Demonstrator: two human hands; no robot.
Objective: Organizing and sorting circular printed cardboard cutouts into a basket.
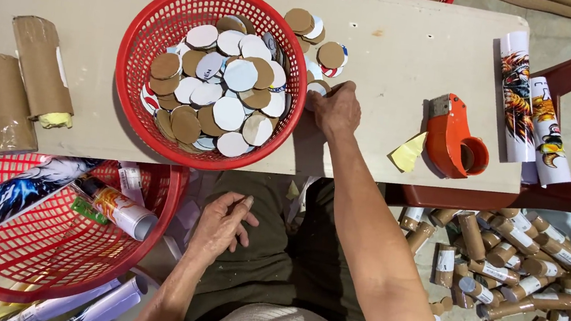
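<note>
**Reaching for little round cards by the red basket**

Reaching across the pale table (401,44), the right hand (337,109) rests at the 3 o'clock side of the round red basket (140,41). Its fingers are bent down onto a small cardboard circle (317,88) lying on the table, right against the basket's rim. I cannot tell if the fingers are pinching the circle or just pressing on it.

The basket is full of round cards (218,90), some brown and some white. A few more round cards sit in a small pile (315,37) on the table at 1 o'clock from the basket.

The left hand (223,222) lies on the person's lap, at 6 o'clock from the basket. Its fingers are loose and spread, and it holds nothing.

An orange tape holder (455,141) sits at 3 o'clock from the right hand, with a yellow scrap (408,154) beside it. Two printed paper rolls (531,111) lie at the far right edge of the table. Brown cardboard tubes (23,81) lie at 9 o'clock from the basket. A second red basket (35,246) with a painted can (116,209) sits low at 8 o'clock. Many small tubes (525,277) lie on the floor at 4 o'clock.
</note>
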